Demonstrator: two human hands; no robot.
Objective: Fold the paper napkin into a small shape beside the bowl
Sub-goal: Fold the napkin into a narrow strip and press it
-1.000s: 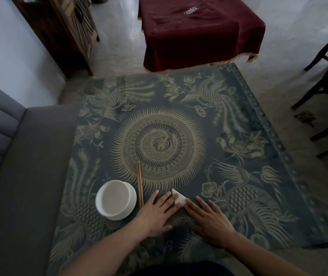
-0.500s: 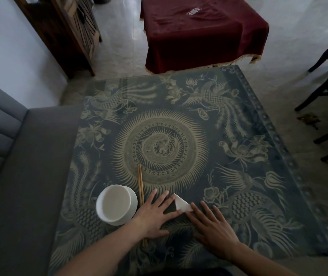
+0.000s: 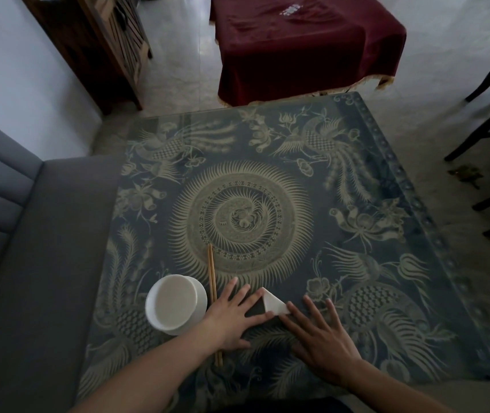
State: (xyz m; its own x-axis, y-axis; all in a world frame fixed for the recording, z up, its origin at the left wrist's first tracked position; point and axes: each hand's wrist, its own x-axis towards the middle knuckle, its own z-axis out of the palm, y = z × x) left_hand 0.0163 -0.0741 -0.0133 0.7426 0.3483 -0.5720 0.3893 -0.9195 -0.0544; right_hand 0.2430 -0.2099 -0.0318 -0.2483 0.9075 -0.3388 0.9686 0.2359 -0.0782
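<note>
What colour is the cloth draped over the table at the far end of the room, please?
Dark red, with a pale fringed hem; the head view shows it clearly.

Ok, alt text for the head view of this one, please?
Two flat hands, left hand and right hand, press a small white folded napkin on a patterned table, with chopsticks and a white bowl to the left.
</note>
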